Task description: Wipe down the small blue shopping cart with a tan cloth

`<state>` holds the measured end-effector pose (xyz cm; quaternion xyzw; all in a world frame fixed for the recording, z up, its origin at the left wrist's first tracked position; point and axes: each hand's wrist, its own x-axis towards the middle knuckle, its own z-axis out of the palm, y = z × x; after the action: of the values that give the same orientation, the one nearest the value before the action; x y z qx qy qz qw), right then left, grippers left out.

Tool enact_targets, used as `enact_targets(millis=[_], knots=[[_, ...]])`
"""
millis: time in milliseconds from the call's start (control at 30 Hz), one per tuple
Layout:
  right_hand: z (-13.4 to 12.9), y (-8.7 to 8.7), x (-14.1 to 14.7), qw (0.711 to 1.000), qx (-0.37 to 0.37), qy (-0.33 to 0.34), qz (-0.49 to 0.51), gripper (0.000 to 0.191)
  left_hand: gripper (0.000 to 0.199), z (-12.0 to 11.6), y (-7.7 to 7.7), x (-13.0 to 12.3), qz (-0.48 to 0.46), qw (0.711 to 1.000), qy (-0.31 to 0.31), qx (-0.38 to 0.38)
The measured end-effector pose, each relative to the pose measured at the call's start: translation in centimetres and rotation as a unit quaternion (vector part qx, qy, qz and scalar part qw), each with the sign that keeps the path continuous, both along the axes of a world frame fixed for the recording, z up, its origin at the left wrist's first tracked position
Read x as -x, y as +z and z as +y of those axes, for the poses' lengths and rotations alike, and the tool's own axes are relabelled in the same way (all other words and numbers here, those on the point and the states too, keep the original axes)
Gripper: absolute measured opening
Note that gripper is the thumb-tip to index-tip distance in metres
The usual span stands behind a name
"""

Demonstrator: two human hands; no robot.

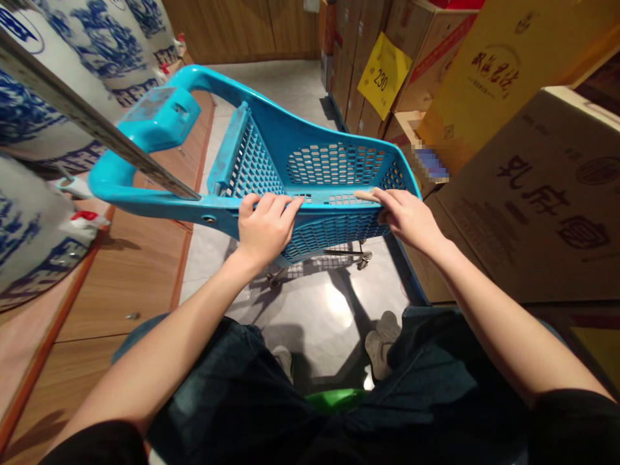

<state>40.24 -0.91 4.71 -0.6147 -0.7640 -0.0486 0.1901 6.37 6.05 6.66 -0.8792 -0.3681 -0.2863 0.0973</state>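
Note:
A blue plastic shopping cart [261, 116] stands sideways in front of me, its handle to the left and its basket to the right. Over the near rim of the basket curl the fingers of my left hand [266, 226], close to the middle of the cart. My right hand [407, 216] grips the same rim farther right, near the front corner, with a finger reaching over the edge. Through the lattice walls the cart's inside shows no goods. A metal pole [97, 116] rises from the rim beside the handle.
Large blue-and-white jars [106, 51] stand on wooden cabinets [130, 271] at left. Stacked cartons [533, 194] line the right side, with a yellow price sign [385, 74] marked 230. Between my legs shows something green [336, 400]. Wooden panels [252, 29] close off the far end.

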Motion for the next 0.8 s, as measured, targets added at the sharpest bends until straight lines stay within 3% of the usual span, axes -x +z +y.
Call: enact_targets(millis=[100, 167, 300, 400, 467, 567, 667, 800], knots=[[0.5, -0.4, -1.7, 0.994, 0.007, -0.105, -0.003, 0.043, 0.034, -0.1, 0.2, -0.2, 0.001, 1.0, -0.006, 0.005], [0.5, -0.9, -1.3, 0.992, -0.017, -0.124, -0.01, 0.042, 0.033, -0.3, 0.3, -0.3, 0.008, 1.0, -0.007, -0.013], [-0.1, -1.1, 1.2, 0.997, -0.069, -0.041, -0.022, 0.052, 0.035, -0.3, 0.1, -0.5, 0.027, 0.998, 0.004, -0.062], [-0.1, -0.5, 1.4, 0.997, -0.057, 0.035, -0.025, 0.057, 0.036, -0.2, 0.1, -0.3, 0.022, 0.999, 0.002, -0.048], [0.1, -0.3, 0.3, 0.998, -0.038, 0.035, -0.025, 0.055, 0.035, -0.2, 0.2, -0.2, 0.023, 0.999, -0.002, -0.042], [0.4, -0.4, -0.8, 0.999, -0.023, -0.026, -0.024, 0.048, 0.034, -0.3, 0.4, -0.3, 0.037, 0.997, -0.01, -0.068], [0.2, -1.1, 0.4, 0.997, -0.046, -0.063, -0.012, 0.047, 0.033, -0.5, 0.5, -0.6, 0.046, 0.994, -0.006, -0.103], [-0.3, -1.3, 2.8, 0.996, -0.083, 0.024, -0.007, 0.055, 0.03, -0.5, 0.3, -0.7, 0.052, 0.989, 0.008, -0.139]])
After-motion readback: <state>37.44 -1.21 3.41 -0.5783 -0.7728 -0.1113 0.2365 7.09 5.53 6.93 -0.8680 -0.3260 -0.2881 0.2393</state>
